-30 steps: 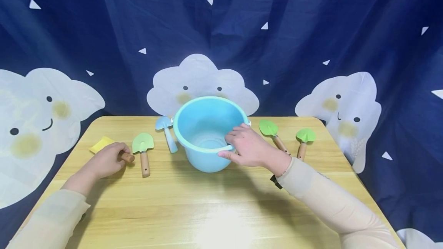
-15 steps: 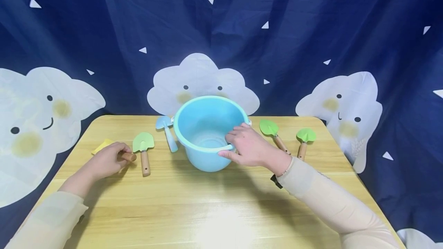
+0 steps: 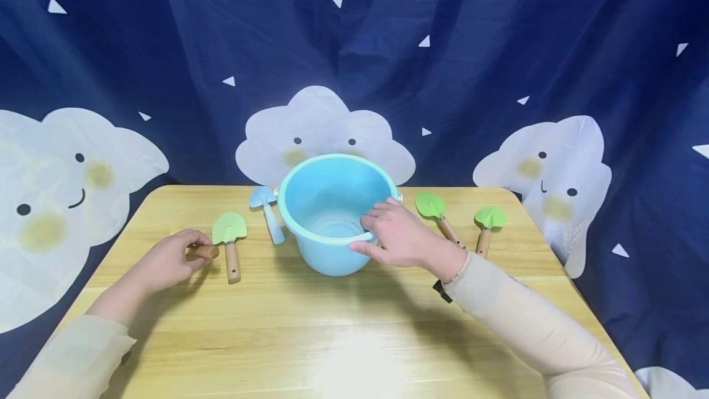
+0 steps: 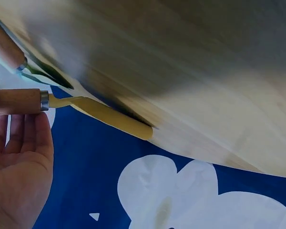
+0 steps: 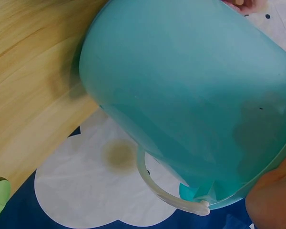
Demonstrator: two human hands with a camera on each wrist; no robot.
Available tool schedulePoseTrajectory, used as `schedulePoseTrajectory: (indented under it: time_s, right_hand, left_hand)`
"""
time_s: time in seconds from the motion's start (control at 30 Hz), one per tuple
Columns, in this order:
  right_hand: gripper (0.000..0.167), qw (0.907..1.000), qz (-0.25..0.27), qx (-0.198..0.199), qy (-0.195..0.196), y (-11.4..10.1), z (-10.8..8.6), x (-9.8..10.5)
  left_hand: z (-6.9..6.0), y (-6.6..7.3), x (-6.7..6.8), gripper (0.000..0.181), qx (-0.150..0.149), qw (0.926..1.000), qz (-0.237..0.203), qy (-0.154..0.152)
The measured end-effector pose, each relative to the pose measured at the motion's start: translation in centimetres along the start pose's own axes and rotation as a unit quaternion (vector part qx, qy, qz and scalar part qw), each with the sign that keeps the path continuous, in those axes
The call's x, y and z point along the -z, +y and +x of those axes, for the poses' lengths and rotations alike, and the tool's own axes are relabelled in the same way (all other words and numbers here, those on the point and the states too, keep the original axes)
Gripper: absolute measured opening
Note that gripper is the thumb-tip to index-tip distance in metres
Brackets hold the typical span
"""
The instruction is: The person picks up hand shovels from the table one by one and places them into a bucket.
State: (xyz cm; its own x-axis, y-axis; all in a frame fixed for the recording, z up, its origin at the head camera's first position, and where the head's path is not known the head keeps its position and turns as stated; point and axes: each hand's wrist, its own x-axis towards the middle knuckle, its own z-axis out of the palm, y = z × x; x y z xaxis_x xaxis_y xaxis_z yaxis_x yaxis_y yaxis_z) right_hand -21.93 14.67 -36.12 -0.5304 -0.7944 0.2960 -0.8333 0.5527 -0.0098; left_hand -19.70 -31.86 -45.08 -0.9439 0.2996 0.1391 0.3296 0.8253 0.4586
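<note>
Bucket (image 3: pixel 335 260) on the counter (image 3: pixel 266 337), rim gripped by the right hand (image 3: pixel 397 233).
Left hand (image 3: pixel 166 258) holds a yellow trowel (image 4: pixel 88 107), its blade clear only in the left wrist view; pale trowel (image 3: pixel 231 247) and blue trowel (image 3: pixel 270 217) lie between, green trowels (image 3: pixel 431 205) right. Only the right wrist view shows the bail (image 5: pixel 159 191).

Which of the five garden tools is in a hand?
The yellow-bladed tool: the left hand grips its wooden handle. The pale green shovel, blue shovel and two bright green tools lie on the table.
</note>
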Motion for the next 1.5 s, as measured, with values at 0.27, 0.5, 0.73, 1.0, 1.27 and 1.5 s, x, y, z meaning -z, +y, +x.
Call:
schedulePoseTrajectory:
  time_s: [0.27, 0.5, 0.73, 1.0, 1.27, 1.5]
  right_hand:
    - [0.07, 1.0, -0.005, -0.003, -0.001, 0.0, 0.0, -0.1]
    - [0.069, 1.0, -0.003, -0.002, 0.0, 0.0, 0.0, -0.1]
    - [0.07, 1.0, -0.002, -0.001, 0.0, 0.0, 0.1, -0.1]
    - [0.068, 1.0, -0.003, 0.001, 0.0, 0.0, 0.0, -0.2]
    - [0.068, 1.0, -0.005, 0.004, 0.006, 0.1, 0.0, -0.3]
    - [0.069, 1.0, -0.005, 0.005, 0.006, 0.1, 0.0, -0.2]
  left_hand:
    - [-0.3, 1.0, 0.4, 0.018, 0.008, 0.9997, -0.019, 0.01]
    - [-0.3, 1.7, 0.8, 0.02, 0.019, 0.9988, -0.043, 0.015]
    - [-0.3, 2.3, 1.1, 0.021, 0.018, 0.9981, -0.052, 0.026]
    - [-0.5, 2.9, 1.4, 0.017, 0.01, 0.9975, -0.05, 0.049]
    - [-0.5, 3.5, 1.6, 0.019, 0.0, 0.9934, -0.064, 0.095]
    - [-0.7, 4.1, 2.1, 0.021, 0.013, 0.9905, -0.079, 0.111]
